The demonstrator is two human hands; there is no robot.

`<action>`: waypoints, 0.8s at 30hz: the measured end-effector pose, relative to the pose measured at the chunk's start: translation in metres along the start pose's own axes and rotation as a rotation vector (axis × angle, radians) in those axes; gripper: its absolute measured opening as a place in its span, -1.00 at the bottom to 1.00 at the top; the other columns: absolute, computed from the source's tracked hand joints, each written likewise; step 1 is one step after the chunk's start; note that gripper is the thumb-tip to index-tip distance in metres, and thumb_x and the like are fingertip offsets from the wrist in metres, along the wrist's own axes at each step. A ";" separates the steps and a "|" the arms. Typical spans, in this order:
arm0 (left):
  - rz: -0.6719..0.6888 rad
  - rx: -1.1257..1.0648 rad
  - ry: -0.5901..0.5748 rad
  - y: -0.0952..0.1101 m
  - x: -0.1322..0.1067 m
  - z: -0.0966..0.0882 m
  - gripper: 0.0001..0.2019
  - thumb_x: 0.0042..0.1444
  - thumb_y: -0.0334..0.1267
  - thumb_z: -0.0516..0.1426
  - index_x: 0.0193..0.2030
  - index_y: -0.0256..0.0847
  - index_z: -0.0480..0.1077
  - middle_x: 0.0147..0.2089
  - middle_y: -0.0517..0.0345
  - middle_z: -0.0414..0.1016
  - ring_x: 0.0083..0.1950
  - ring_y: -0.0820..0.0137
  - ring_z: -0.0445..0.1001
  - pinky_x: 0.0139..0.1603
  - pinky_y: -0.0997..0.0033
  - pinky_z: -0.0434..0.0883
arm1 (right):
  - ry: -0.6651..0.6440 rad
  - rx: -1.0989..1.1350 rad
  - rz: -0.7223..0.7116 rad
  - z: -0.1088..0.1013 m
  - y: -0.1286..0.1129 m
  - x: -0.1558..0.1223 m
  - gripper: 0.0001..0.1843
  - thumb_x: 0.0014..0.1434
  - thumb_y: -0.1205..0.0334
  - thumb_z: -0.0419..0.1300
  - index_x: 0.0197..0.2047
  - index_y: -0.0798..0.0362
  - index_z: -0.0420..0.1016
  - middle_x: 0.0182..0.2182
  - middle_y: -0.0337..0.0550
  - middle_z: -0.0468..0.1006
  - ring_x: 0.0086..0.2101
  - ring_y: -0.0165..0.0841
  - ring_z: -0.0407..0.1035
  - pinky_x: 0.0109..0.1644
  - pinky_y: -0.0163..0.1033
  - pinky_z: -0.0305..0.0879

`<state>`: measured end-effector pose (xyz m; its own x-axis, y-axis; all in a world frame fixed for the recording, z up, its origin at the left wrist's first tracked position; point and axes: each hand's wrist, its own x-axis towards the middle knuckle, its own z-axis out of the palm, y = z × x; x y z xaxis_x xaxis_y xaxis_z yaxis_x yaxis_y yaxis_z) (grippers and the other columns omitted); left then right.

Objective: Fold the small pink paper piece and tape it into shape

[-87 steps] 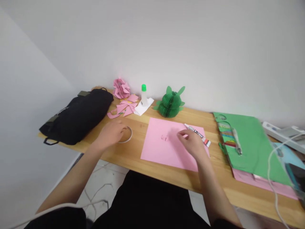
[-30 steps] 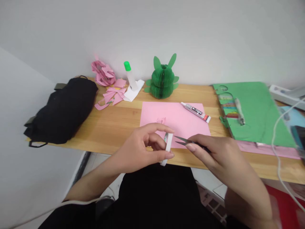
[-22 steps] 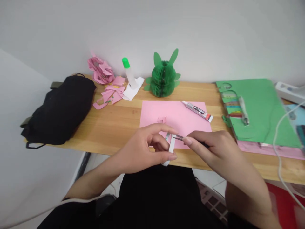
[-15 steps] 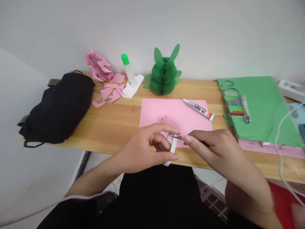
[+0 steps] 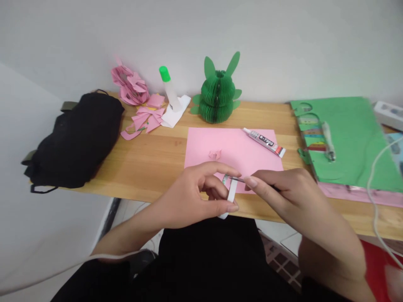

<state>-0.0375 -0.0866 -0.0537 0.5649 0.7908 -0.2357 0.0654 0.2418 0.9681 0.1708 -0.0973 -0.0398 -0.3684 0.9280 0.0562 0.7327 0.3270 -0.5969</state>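
Note:
My left hand (image 5: 192, 199) pinches a thin white tape ring (image 5: 231, 196) between thumb and forefinger, held upright over the near edge of the wooden desk (image 5: 147, 161). My right hand (image 5: 289, 197) grips small metal snips (image 5: 236, 179); their closed tips touch the top of the ring. Behind both hands lies a pink paper sheet (image 5: 233, 149) with a small folded pink piece (image 5: 215, 154) on it and a glue tube (image 5: 264, 141) at its far right corner.
A black bag (image 5: 77, 140) fills the desk's left end. At the back stand pink paper scraps (image 5: 141, 119), a green-capped glue bottle (image 5: 168, 88) and a green honeycomb paper figure (image 5: 218, 96). Green paper sheets (image 5: 349, 142) with a pen (image 5: 327, 140) lie right. A white cable (image 5: 376, 180) hangs right.
My left hand picked up the tape ring from the desk and raised it. My right hand left the glue tube, took up the snips, and closed their tips onto the ring.

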 end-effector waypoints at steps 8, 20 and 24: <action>-0.001 -0.010 0.007 -0.001 -0.001 0.000 -0.61 -0.02 -0.40 0.31 -0.02 -0.18 0.40 -0.49 0.34 0.49 -0.38 0.46 0.54 -0.29 0.49 0.40 | 0.029 -0.014 -0.014 0.002 0.001 0.001 -0.36 0.35 -0.13 -0.04 -0.60 0.10 0.44 -0.76 -0.33 0.27 -0.70 -0.56 0.08 -0.59 -0.36 -0.03; -0.026 -0.155 -0.052 -0.008 0.001 -0.003 -0.60 -0.05 -0.48 0.31 -0.04 -0.21 0.40 -0.51 0.37 0.49 -0.44 0.58 0.47 -0.29 0.56 0.39 | 0.031 -0.030 -0.013 0.005 0.004 -0.002 -0.35 0.32 -0.18 -0.02 -0.63 0.08 0.37 -0.76 -0.37 0.15 -0.66 -0.55 -0.06 -0.59 -0.36 -0.09; -0.040 -0.187 -0.057 -0.009 0.001 -0.003 -0.60 -0.06 -0.49 0.32 -0.05 -0.20 0.41 -0.51 0.39 0.49 -0.45 0.59 0.46 -0.29 0.58 0.38 | 0.016 -0.024 0.003 0.007 0.005 -0.002 -0.36 0.31 -0.20 -0.02 -0.63 0.07 0.34 -0.75 -0.38 0.14 -0.65 -0.54 -0.08 -0.58 -0.35 -0.09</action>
<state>-0.0402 -0.0865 -0.0629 0.6112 0.7464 -0.2632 -0.0622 0.3767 0.9242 0.1709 -0.0985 -0.0484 -0.3572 0.9316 0.0677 0.7470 0.3284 -0.5780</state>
